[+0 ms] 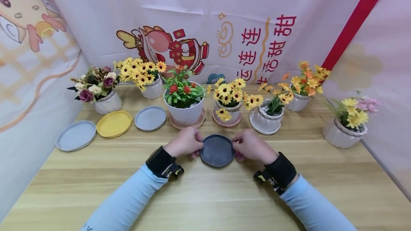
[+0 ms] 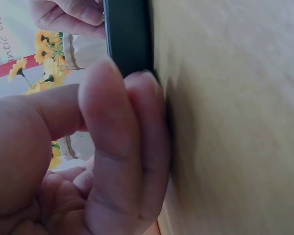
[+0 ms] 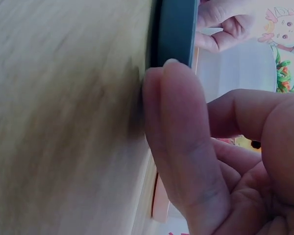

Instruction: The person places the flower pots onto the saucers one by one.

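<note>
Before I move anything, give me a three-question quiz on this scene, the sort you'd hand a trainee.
1. What do the left hand and the right hand both hold?
A) a flower stem
B) a dark plate
C) a cloth

2. True or false: the yellow plate lies between a pale blue-grey plate and another pale plate.

3. Does the white pot with red flowers stand directly on the table or on something else?

Key: 1. B. 2. True. 3. On something else: a pinkish saucer.
</note>
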A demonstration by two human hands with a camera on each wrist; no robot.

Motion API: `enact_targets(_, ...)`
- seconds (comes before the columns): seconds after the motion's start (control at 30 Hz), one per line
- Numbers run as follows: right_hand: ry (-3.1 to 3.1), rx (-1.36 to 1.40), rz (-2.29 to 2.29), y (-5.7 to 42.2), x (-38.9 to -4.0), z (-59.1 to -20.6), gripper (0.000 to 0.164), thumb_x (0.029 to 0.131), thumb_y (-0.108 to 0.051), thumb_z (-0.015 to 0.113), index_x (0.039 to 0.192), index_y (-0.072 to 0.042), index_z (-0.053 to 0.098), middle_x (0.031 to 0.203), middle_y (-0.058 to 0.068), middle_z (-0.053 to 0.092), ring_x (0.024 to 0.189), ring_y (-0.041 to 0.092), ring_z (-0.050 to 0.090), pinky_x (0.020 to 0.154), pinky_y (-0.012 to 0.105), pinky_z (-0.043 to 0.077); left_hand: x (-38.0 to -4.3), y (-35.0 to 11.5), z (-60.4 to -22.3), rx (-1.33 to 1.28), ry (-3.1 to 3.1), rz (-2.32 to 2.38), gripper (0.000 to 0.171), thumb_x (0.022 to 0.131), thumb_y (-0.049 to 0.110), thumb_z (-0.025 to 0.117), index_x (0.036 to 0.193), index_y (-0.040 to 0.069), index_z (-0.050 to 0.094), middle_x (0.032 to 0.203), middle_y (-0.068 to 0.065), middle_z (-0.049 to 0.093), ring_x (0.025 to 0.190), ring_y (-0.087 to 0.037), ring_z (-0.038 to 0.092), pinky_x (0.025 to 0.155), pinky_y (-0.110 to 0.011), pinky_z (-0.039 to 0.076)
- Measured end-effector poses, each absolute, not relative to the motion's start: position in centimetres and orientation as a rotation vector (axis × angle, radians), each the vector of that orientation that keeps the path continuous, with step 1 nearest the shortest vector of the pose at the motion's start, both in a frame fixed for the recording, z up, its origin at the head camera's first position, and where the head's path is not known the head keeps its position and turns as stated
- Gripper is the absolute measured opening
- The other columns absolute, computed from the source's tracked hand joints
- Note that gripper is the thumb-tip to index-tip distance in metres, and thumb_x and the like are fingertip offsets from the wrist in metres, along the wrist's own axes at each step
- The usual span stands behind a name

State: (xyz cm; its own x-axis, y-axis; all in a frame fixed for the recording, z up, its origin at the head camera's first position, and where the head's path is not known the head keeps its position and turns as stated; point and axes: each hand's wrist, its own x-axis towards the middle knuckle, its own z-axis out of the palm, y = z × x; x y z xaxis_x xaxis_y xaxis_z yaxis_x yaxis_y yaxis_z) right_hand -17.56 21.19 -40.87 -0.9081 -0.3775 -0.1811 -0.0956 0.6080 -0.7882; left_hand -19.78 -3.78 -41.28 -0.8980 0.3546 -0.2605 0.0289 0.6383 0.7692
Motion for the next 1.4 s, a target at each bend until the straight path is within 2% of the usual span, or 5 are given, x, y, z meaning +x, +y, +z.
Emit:
enact_targets(0.4, 2.622, -0.225, -1.237, 29.4, -19.4, -35.6, 0.029, 0.100, -0.013, 0.058, 0.107, 0.013, 0.068, 0.076, 0.019, 0.070, 0.065, 0.029, 0.070, 0.062, 0.043, 0.061, -19.3, -4.4, -40.8, 0.303, 2.493, 1.080, 0.018, 0.093, 0.010, 0.065, 0.077, 0.005, 0.059, 0.059, -0.007, 0.066, 0.044, -0.016, 0.062, 0.043, -0.024, 0.051)
enact_targets(0.6, 2.810, 0.094, -1.291, 35.7, -20.3, -34.7, 0.041, 0.102, -0.022, 0.053, 0.117, 0.015, 0.062, 0.082, 0.016, 0.073, 0.068, 0.019, 0.071, 0.065, 0.034, 0.061, -19.2, -4.6, -40.9, 0.301, 2.485, 1.085, 0.019, 0.093, 0.009, 0.065, 0.076, 0.004, 0.058, 0.059, -0.007, 0.066, 0.045, -0.016, 0.062, 0.043, -0.025, 0.051)
enact_targets(1.03, 2.673, 0.493, -1.534, 40.6, -26.0, -37.7, 0.054, 0.105, -0.018, 0.020, 0.149, 0.014, 0.020, 0.073, 0.009, 0.067, 0.060, 0.019, 0.068, 0.067, 0.042, 0.062, -18.9, -4.9, -41.9, 0.273, 2.415, 1.165, 0.007, 0.092, 0.005, 0.065, 0.093, 0.004, 0.059, 0.063, -0.012, 0.065, 0.045, -0.018, 0.062, 0.044, -0.030, 0.055)
enact_targets(1.2, 2.506, 0.660, -1.627, 41.7, -27.8, -38.1, 0.053, 0.105, -0.023, 0.032, 0.146, 0.010, 0.030, 0.069, 0.003, 0.063, 0.060, 0.016, 0.065, 0.066, 0.037, 0.061, -18.7, -4.7, -42.2, 0.280, 2.403, 1.188, 0.010, 0.091, 0.003, 0.066, 0.097, 0.003, 0.058, 0.062, -0.014, 0.064, 0.043, -0.019, 0.061, 0.043, -0.032, 0.055)
enact_targets(1.4, 2.394, 0.772, -1.746, 42.0, -29.0, -38.3, 0.024, 0.103, -0.017, 0.039, 0.109, 0.003, 0.050, 0.064, 0.000, 0.057, 0.055, 0.011, 0.058, 0.060, 0.030, 0.058, -18.4, -4.6, -42.2, 0.294, 2.400, 1.181, 0.010, 0.092, 0.004, 0.065, 0.098, 0.004, 0.058, 0.062, -0.013, 0.065, 0.043, -0.018, 0.061, 0.043, -0.030, 0.055)
